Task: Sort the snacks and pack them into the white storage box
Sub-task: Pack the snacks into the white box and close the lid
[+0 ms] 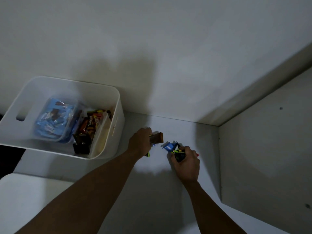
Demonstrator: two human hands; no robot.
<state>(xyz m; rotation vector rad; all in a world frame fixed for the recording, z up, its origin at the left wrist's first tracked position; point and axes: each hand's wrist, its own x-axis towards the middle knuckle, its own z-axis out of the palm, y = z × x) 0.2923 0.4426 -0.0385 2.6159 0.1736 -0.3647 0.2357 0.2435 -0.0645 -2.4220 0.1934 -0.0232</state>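
The white storage box stands at the left on a white surface. Inside it a clear tub of blue-wrapped snacks sits next to a row of brown and orange chocolate bars. My left hand is closed around a brown snack bar, with a green and a blue wrapper edge showing under the fist. To its right, my right hand grips a bunch of small packets, blue and black-green ones, with a red tip poking out at the far side.
A white wall rises behind the surface and a white side panel closes it off on the right. A white rounded object, possibly a lid, lies at the lower left. A dark gap shows at the far left edge.
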